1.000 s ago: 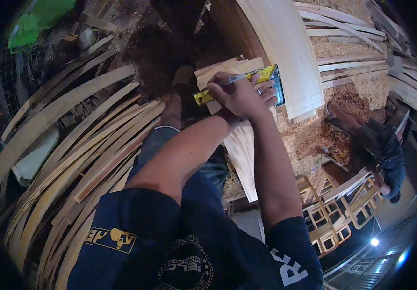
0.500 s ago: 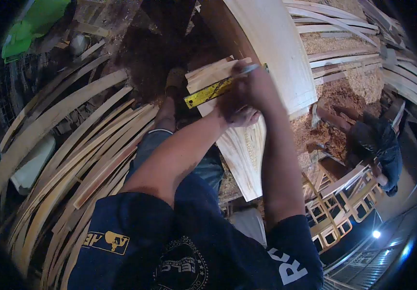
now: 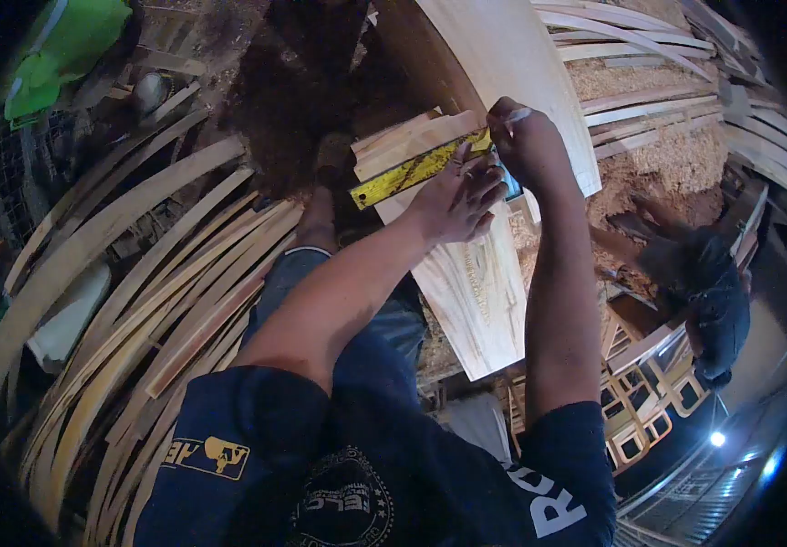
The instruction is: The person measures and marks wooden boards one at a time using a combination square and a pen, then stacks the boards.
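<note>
A yellow ruler (image 3: 393, 179) with dark markings and a hole at its near end lies across a pale wooden board (image 3: 473, 292). My left hand (image 3: 455, 199) rests on the board and the ruler's lower edge, fingers spread. At the ruler's far end, my right hand (image 3: 535, 146) is closed around a slim white pen-like marker (image 3: 519, 115); its tip is hidden by the fingers. A small blue piece (image 3: 510, 182) shows between my hands; whether it joins the ruler I cannot tell. Short wood pieces (image 3: 421, 137) lie just above the ruler.
A large curved wooden panel (image 3: 521, 82) stands beyond the board. Long curved strips (image 3: 165, 310) are piled at left, with more strips (image 3: 631, 36) upper right over sawdust. Another person (image 3: 708, 292) bends at right near wooden frames (image 3: 649, 401). A green sheet (image 3: 65, 55) lies upper left.
My right hand has moved right, off my left hand, to the ruler's far end. The fingers of my left hand now show spread. The ruler has barely shifted.
</note>
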The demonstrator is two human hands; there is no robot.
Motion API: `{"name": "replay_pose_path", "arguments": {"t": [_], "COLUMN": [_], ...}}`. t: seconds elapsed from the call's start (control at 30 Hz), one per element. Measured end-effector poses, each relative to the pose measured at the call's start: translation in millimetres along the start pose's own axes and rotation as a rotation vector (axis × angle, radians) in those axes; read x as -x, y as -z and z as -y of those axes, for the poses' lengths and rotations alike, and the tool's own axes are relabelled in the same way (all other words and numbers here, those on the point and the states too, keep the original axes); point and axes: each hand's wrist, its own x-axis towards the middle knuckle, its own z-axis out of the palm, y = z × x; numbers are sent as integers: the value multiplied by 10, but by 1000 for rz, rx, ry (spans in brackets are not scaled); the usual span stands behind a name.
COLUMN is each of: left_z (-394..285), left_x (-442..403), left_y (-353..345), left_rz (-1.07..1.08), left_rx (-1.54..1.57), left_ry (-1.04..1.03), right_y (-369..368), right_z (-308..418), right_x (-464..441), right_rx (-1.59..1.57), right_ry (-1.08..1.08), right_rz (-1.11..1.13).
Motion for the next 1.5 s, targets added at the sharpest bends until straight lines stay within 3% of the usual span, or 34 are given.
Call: {"name": "replay_pose_path", "arguments": {"t": [0.07, 0.13, 0.23, 0.3, 0.37, 0.47, 0.53, 0.57, 0.63, 0.7, 0.77, 0.83, 0.87, 0.9, 0.97, 1.0, 1.1, 1.2, 1.3, 1.33, 1.43, 1.5], "left_z": [-11, -47, -5, 1, -1, -1, -55, -67, 21, -11, -28, -19, -7, 8, 41, 43, 34, 13, -10, 2, -9, -24], "left_x": [-1, 36, -28, -13, -32, -52, 34, 27, -60, -89, -114, -115, -93, -50, -45, -17, -98, -165, -154, -177, -201, -225], "left_y": [-125, -772, -310, 58, 113, -130, -476, -531, 4, 140, 179, 172, 86, -54, -92, -60, 95, 184, 147, 133, 203, 218], "left_rz": [-24, 25, -123, 75, 126, 134, 125, 118, 24, 59, 56, 14, -6, -25, -41, -38, 5, 71, 53, 27, 62, 64], "left_rx": [30, 523, 1378, 167, 182, 278, 376, 422, 62, 95, 106, 96, 63, 30, 18, 40, 105, 117, 101, 94, 158, 133], "left_ry": [5, 143, 117, -13, -3, 34, 78, 100, -26, -4, 0, -5, -71, -137, -223, -241, -166, -81, -66, -73, -59, -69], "right_y": [-117, -357, -621, -866, -1000, -797, -588, -571, -94, -196, -236, -423, -679, -656, -603, -682, -798, -851, -656, -597, -735, -968], "right_z": [137, 331, 875, 1044, 1110, 826, 521, 179, 20, -532, -642, -773, -1033, -931, -755, -767, -1043, -1426, -1624, -1601, -1755, -1704], "right_x": [11, 99, 280, 295, 292, 207, 230, 95, 65, -25, 22, 59, 83, 163, 312, 351, 280, 192, 333, 428, 891, 1322], "right_rx": [200, 327, 157, 2, -153, -303, -192, -410, -542, -355, -349, -505, -412, -731, -967, -1139, -1224, -952, -304, -181, -255, -189], "right_ry": [69, 235, 355, 431, 452, 310, -26, 8, -237, -1, 54, -123, 80, -193, -303, -330, -471, -612, -582, -589, -543, -629], "right_rz": [-7, -26, 48, 167, 209, 154, 108, 101, 99, -129, -337, -272, -314, -93, -60, -100, -367, -743, -1010, -1028, -920, -901]}}
